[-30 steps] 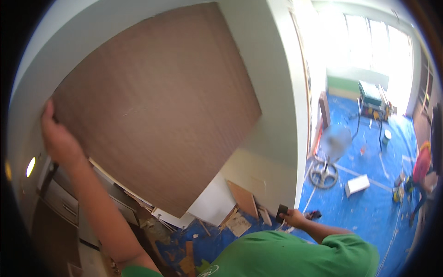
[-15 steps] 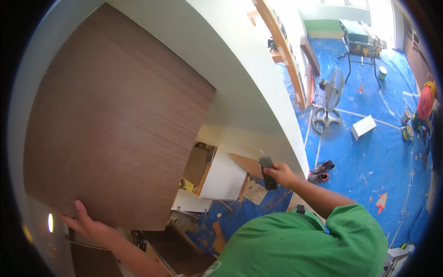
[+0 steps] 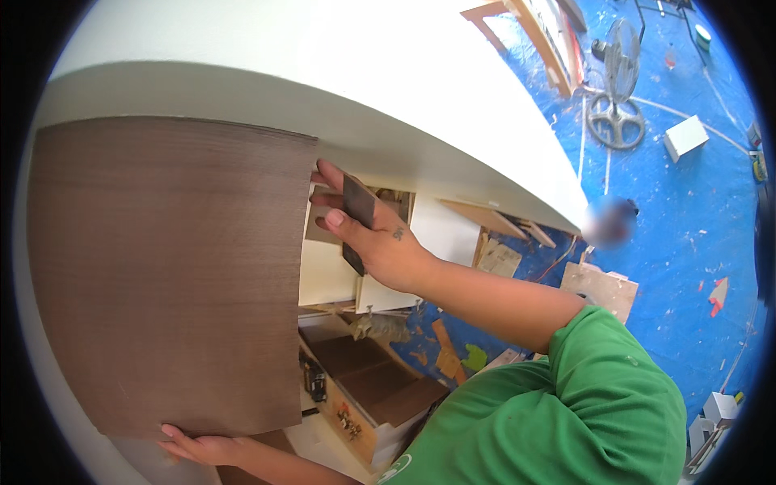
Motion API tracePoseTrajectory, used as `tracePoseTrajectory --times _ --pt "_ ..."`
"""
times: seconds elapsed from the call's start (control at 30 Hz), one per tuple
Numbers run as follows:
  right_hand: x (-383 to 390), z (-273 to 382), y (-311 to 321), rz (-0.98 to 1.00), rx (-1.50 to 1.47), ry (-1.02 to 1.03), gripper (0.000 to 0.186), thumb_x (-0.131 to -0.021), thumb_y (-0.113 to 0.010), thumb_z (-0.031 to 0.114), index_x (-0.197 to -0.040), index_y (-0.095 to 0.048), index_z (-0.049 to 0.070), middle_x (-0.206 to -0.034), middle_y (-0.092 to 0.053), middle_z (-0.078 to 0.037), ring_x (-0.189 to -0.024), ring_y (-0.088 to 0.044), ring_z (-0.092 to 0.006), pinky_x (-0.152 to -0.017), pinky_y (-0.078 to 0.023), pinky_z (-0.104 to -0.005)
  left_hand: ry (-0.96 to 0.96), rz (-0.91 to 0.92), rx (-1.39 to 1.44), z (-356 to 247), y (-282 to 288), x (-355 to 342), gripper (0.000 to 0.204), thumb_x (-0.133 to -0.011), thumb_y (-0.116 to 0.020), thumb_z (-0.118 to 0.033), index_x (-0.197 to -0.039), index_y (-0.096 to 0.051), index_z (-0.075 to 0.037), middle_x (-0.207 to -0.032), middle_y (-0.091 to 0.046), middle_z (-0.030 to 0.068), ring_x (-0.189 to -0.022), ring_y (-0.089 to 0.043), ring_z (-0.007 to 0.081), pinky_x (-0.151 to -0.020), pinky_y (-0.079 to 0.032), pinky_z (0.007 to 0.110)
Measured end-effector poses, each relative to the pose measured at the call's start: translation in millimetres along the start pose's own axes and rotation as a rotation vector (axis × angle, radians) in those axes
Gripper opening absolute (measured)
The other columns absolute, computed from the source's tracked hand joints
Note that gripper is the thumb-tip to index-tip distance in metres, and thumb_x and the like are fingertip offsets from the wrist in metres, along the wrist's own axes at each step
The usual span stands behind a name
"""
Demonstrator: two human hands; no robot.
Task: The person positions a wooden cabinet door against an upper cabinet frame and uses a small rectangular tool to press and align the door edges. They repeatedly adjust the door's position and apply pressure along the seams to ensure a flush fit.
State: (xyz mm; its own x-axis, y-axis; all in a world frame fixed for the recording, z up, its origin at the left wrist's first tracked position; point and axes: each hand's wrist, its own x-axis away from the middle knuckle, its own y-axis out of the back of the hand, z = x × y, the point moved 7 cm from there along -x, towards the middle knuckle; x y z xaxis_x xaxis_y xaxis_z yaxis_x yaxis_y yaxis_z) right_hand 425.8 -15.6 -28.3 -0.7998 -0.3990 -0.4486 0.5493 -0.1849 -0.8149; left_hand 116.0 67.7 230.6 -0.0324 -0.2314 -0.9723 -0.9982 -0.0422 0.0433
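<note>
A large brown wood-grain panel [image 3: 170, 267] stands before me under a pale overhang. My left hand [image 3: 206, 449] holds its lower edge, thumb along the edge; the other fingers are partly hidden. At the panel's right edge is my right hand [image 3: 388, 250], its fingers reaching to that edge. A flat, dark rectangular block [image 3: 358, 202] is held in this hand, between thumb and palm; its exact kind is unclear. I cannot tell whether the fingertips press on the panel or curl behind it.
The white overhang [image 3: 323, 40] runs above the panel. Below my right arm sits a box-like unit with dark boards [image 3: 364, 352], with wood scraps around it. Blue sheeting [image 3: 671, 259] covers the floor, where a pedestal fan [image 3: 621, 73] and white box [image 3: 686, 138] stand.
My right hand has moved left, with the dark block, to the panel's right edge. My left hand stays at the lower edge. The view has turned, so the panel appears straighter.
</note>
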Motion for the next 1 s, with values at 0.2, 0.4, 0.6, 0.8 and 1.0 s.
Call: tracePoseTrajectory --times 0.2,0.4,0.6,0.8,1.0 --pt "-14 -5 -10 0.081 -0.216 0.003 0.069 -0.105 -0.047 0.035 -0.158 -0.014 0.005 -0.159 -0.023 -0.016 -0.145 -0.029 -0.0282 -0.115 -0.033 -0.0379 0.041 -0.030 -0.159 -14 -9 13 0.065 -0.097 -0.055 -0.039 -0.144 -0.039 0.003 -0.145 -0.043 0.0176 -0.128 -0.046 0.0297 -0.106 -0.039 0.042" --pt "-15 -12 -11 0.051 -0.448 -0.047 0.070 -0.105 -0.051 0.028 -0.158 -0.012 0.006 -0.156 -0.029 -0.014 -0.139 -0.036 -0.0238 -0.116 -0.030 -0.0377 0.087 -0.060 -0.163 -22 -16 24 0.067 -0.097 -0.054 -0.043 -0.144 -0.038 0.003 -0.147 -0.041 0.0181 -0.130 -0.044 0.0303 -0.106 -0.039 0.044" --pt "-20 -14 -10 0.030 -0.733 -0.041 0.068 -0.104 -0.052 0.029 -0.156 -0.017 0.003 -0.147 -0.041 -0.014 -0.131 -0.046 -0.0225 -0.114 -0.033 -0.0371 0.084 -0.056 -0.125 -13 -8 18 0.067 -0.098 -0.053 -0.044 -0.143 -0.039 0.003 -0.147 -0.040 0.0182 -0.130 -0.043 0.0305 -0.108 -0.037 0.044" --pt "-20 -16 -15 0.017 -0.550 -0.003 0.067 -0.105 -0.052 0.032 -0.154 -0.017 0.002 -0.145 -0.040 -0.016 -0.133 -0.042 -0.0222 -0.113 -0.034 -0.0363 0.111 -0.042 -0.069 -7 -4 15 0.065 -0.098 -0.053 -0.044 -0.142 -0.040 0.003 -0.146 -0.040 0.0185 -0.131 -0.043 0.0304 -0.108 -0.037 0.044" --pt "-27 -8 -14 0.036 -0.416 0.080 0.066 -0.105 -0.049 0.035 -0.153 -0.021 0.000 -0.148 -0.035 -0.018 -0.138 -0.036 -0.0247 -0.114 -0.034 -0.0383 0.084 0.017 -0.024 -3 0 8 0.063 -0.098 -0.053 -0.044 -0.139 -0.042 0.003 -0.144 -0.042 0.0184 -0.129 -0.044 0.0297 -0.106 -0.039 0.043"
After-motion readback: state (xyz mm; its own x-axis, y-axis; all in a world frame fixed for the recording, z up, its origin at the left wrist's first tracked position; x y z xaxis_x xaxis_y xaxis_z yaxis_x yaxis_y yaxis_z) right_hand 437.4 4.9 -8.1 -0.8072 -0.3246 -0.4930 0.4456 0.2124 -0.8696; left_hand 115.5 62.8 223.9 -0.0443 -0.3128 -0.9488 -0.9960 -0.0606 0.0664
